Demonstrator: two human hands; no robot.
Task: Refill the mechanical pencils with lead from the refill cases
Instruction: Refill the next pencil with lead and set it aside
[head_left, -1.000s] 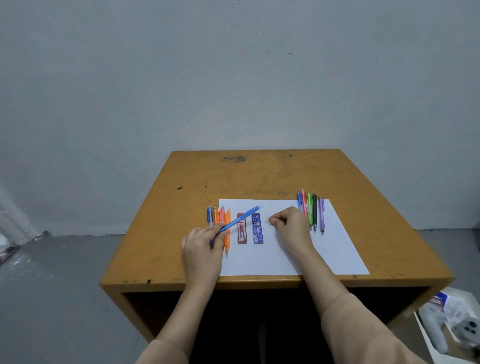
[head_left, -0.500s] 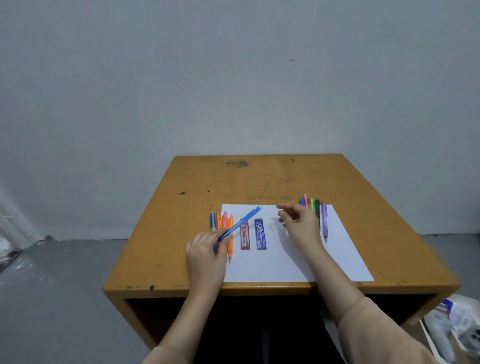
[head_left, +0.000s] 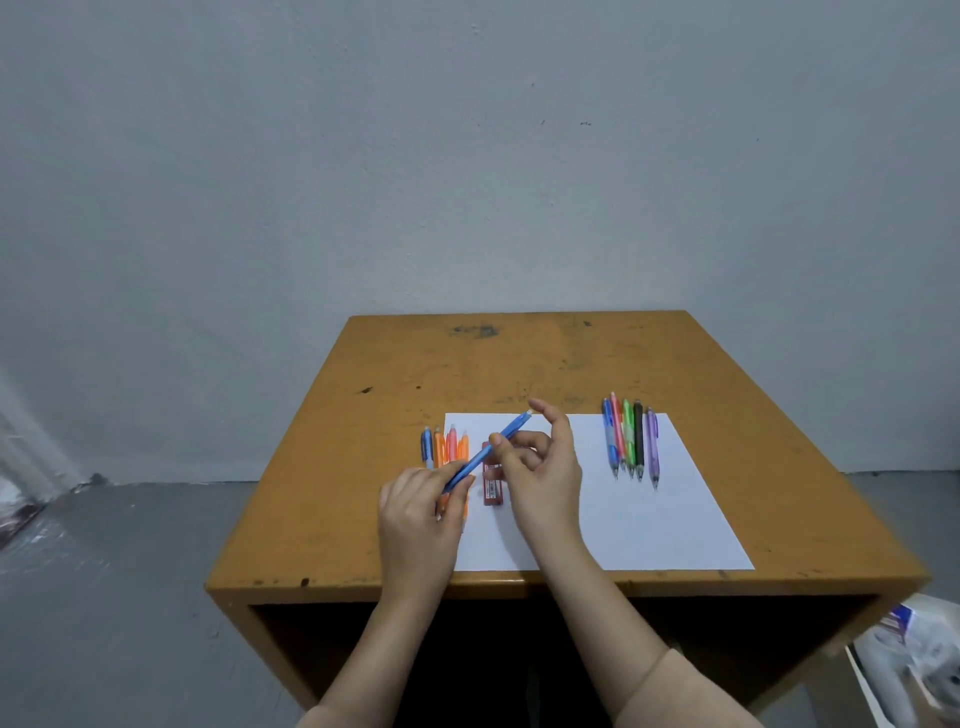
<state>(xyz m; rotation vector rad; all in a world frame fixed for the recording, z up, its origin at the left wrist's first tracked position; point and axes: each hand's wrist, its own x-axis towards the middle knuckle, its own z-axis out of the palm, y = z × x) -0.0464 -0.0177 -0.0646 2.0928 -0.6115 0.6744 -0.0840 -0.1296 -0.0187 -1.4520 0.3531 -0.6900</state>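
My left hand (head_left: 418, 512) grips the lower end of a blue mechanical pencil (head_left: 493, 447), which slants up to the right above the paper. My right hand (head_left: 545, 470) is right beside it, thumb against the barrel and index finger raised next to the pencil's top end; I see nothing held in it. A red refill case (head_left: 492, 486) lies on the white paper (head_left: 654, 525) between my hands. The blue refill case is hidden behind my right hand. One blue and several orange pencils (head_left: 451, 446) lie at the paper's left edge, partly under my left hand.
A row of several coloured pencils (head_left: 629, 441) lies on the paper's far right part. The paper sits on a worn yellow-brown wooden table (head_left: 519, 358) against a grey wall. An open box (head_left: 914, 665) stands on the floor at the lower right.
My right hand came back left from the coloured pencil row to the blue pencil's upper end. My left hand kept its hold on the pencil and stayed in place.
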